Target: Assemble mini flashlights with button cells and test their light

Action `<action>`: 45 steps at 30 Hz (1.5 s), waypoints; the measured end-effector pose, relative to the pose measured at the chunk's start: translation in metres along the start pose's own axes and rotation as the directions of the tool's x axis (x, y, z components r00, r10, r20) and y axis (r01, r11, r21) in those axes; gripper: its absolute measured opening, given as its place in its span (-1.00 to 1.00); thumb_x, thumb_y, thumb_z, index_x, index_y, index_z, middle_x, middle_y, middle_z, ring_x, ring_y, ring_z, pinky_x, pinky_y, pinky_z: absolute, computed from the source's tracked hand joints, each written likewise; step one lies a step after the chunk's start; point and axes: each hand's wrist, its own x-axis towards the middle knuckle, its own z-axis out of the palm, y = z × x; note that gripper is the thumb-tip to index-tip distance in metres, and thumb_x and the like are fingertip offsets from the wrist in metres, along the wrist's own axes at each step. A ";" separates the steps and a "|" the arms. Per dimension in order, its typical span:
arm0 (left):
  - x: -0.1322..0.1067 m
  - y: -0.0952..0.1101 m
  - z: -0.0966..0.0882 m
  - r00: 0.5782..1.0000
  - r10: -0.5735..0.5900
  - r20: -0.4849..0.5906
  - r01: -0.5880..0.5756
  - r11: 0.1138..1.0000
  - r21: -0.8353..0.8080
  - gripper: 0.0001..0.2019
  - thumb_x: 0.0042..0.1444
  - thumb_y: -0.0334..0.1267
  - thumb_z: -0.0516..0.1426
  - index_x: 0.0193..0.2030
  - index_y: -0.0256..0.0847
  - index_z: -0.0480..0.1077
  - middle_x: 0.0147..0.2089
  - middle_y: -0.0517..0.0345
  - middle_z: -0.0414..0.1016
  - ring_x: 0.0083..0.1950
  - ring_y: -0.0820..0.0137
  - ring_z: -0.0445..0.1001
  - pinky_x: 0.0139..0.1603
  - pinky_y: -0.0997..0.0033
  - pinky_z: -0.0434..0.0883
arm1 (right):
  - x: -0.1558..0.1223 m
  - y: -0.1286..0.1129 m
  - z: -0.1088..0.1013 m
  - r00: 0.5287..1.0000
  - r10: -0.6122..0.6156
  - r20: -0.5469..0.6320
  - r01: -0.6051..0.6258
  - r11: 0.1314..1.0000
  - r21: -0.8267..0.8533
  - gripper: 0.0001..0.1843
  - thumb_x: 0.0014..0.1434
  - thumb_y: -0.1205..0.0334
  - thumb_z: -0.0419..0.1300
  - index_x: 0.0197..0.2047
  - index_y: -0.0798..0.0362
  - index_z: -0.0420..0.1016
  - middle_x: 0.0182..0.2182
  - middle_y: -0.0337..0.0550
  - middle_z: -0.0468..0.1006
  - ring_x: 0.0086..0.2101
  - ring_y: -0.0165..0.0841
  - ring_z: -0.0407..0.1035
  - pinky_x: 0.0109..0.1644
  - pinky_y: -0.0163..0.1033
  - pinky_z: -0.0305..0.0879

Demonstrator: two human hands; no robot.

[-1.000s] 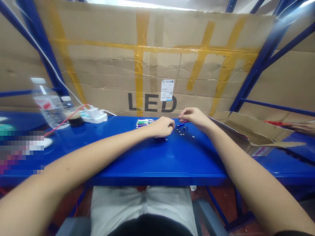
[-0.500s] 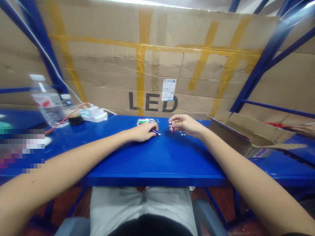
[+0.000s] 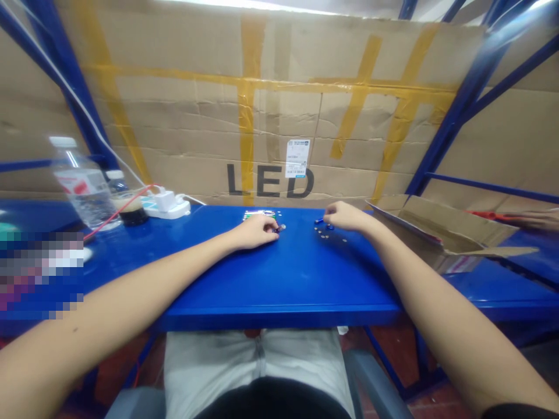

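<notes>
My left hand (image 3: 255,231) rests on the blue table (image 3: 271,279), fingers curled round a small purple pen-like part (image 3: 279,228) whose tip sticks out to the right. My right hand (image 3: 345,216) lies further right, fingers bent down and pinching at a small blue piece (image 3: 321,222) among several tiny silver button-like bits (image 3: 328,234) scattered on the table. Behind my left hand lies a row of small coloured tubes (image 3: 257,215).
An open cardboard box (image 3: 441,233) stands at the right. A water bottle (image 3: 81,183), a dark jar (image 3: 128,206) and a white power strip (image 3: 168,205) with a red cable sit at the left. A cardboard wall marked LED closes the back. Another person's hand (image 3: 539,220) shows far right.
My right hand moved from the middle back to the right, down onto the scattered bits. My left hand stayed near the coloured tubes, still holding the purple part.
</notes>
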 end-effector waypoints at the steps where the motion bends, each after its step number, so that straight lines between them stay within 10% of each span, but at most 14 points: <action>1: 0.001 -0.001 0.001 1.000 -0.016 0.004 0.016 1.000 -0.019 -0.83 0.05 -0.21 0.18 -0.25 -0.23 0.48 -0.43 0.20 0.45 -0.37 0.39 0.39 -0.31 0.41 0.30 | 0.001 0.003 0.000 0.999 -0.011 0.030 0.014 0.994 -0.110 -0.90 0.03 0.23 0.23 -0.40 0.09 0.48 -0.45 -0.09 0.52 -0.41 -0.31 0.39 -0.39 -0.29 0.23; 6: 0.001 -0.002 0.000 1.000 -0.017 -0.015 0.017 0.999 -0.035 -0.84 0.07 -0.20 0.18 -0.28 -0.24 0.48 -0.39 0.17 0.47 -0.35 0.39 0.39 -0.33 0.42 0.29 | 0.001 0.007 0.013 0.979 0.053 0.195 -0.003 0.969 -0.248 -0.44 0.08 -0.06 0.30 0.05 0.10 0.44 -0.12 0.05 0.60 -0.23 -0.21 0.51 -0.28 -0.26 0.36; 10: -0.001 0.000 -0.001 1.000 -0.013 -0.009 0.013 0.999 -0.042 -0.85 0.08 -0.21 0.17 -0.27 -0.24 0.49 -0.36 0.16 0.50 -0.32 0.38 0.42 -0.30 0.42 0.31 | -0.001 -0.002 0.038 0.996 -0.017 0.082 0.045 0.935 -0.352 -0.32 0.26 -0.23 0.03 0.15 0.20 0.37 0.06 0.28 0.50 0.04 0.00 0.43 0.03 -0.06 0.33; 22: -0.001 -0.005 -0.008 1.000 0.003 0.007 -0.003 0.998 0.067 -0.82 0.12 -0.19 0.16 -0.24 -0.22 0.50 -0.28 0.14 0.56 -0.25 0.33 0.47 -0.25 0.41 0.33 | -0.010 -0.040 0.065 0.975 -0.215 0.060 0.218 0.861 -0.460 -0.65 0.36 0.21 -0.09 0.00 0.18 0.43 -0.10 0.34 0.55 -0.12 0.03 0.52 -0.13 -0.06 0.35; 33: -0.004 -0.013 -0.023 0.896 0.432 -0.103 -0.379 0.864 0.331 -0.79 0.23 -0.31 0.06 -0.07 -0.23 0.47 -0.08 -0.02 0.50 -0.05 0.28 0.47 0.01 0.30 0.38 | -0.023 -0.060 0.069 0.894 -0.443 0.073 0.442 0.841 -0.312 -0.71 0.38 0.14 -0.03 -0.14 0.12 0.44 -0.10 0.13 0.57 -0.10 -0.15 0.47 -0.05 -0.21 0.25; 39: -0.009 0.001 -0.021 0.972 0.233 -0.040 -0.208 0.923 0.323 -0.90 0.17 -0.35 0.05 -0.23 -0.20 0.39 -0.31 0.11 0.51 -0.32 0.34 0.44 -0.29 0.37 0.31 | -0.010 -0.042 0.049 0.945 -0.328 -0.001 0.328 0.944 0.027 -0.70 0.33 0.31 -0.05 -0.16 0.11 0.52 -0.19 -0.05 0.61 -0.21 -0.31 0.43 -0.13 -0.30 0.24; 45: -0.010 0.003 -0.017 0.991 0.131 0.008 -0.128 0.946 0.298 -0.89 0.18 -0.23 0.08 -0.23 -0.19 0.37 -0.29 0.10 0.50 -0.30 0.31 0.43 -0.31 0.37 0.27 | -0.009 -0.026 0.034 0.949 -0.306 0.075 0.306 0.952 0.009 -0.85 0.12 0.36 0.17 -0.29 0.11 0.57 -0.33 -0.13 0.59 -0.33 -0.35 0.39 -0.25 -0.31 0.22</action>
